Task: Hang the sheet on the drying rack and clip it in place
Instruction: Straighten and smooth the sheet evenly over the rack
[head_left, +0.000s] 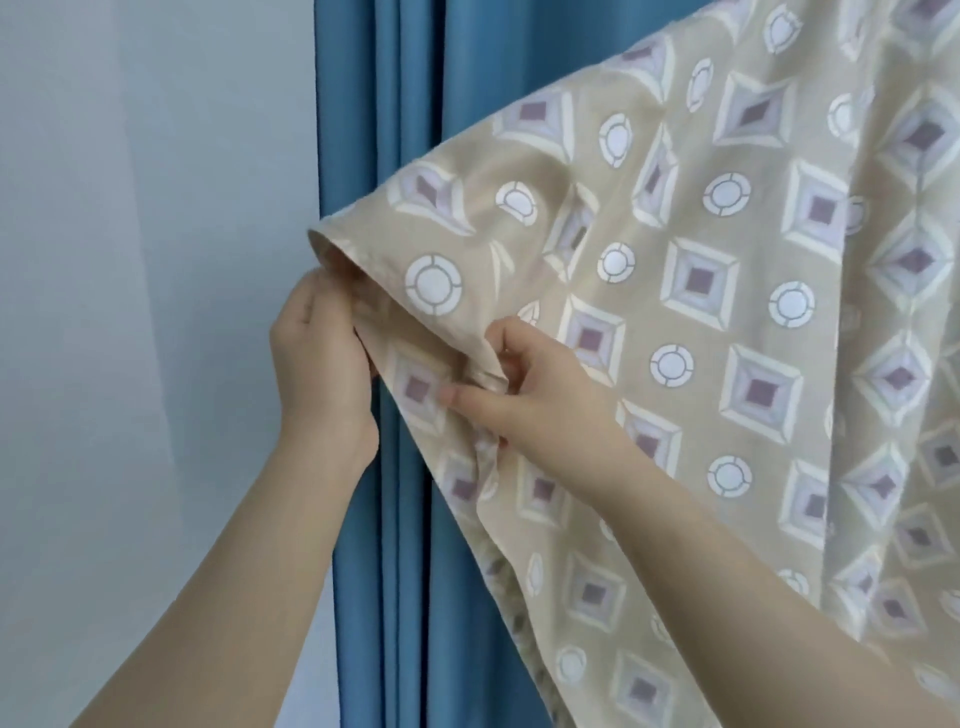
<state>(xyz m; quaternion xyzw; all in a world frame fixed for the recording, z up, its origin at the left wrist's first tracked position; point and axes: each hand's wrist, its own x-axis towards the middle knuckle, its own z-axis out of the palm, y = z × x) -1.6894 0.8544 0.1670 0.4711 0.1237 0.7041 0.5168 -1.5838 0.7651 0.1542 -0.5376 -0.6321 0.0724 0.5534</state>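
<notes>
A beige sheet (701, 312) printed with purple diamonds and white circles hangs down from the upper right and fills the right half of the view. Its left end bulges out in a rounded fold over something hidden beneath; the drying rack itself is not visible. My left hand (322, 358) grips the sheet's edge just under that fold, fingers tucked behind the cloth. My right hand (524, 384) pinches a gathered fold of the sheet a little to the right, thumb and fingers curled on the fabric. No clip is visible.
A blue curtain (379, 130) hangs in vertical folds right behind the sheet's left end. A pale grey wall (145, 260) fills the left side of the view.
</notes>
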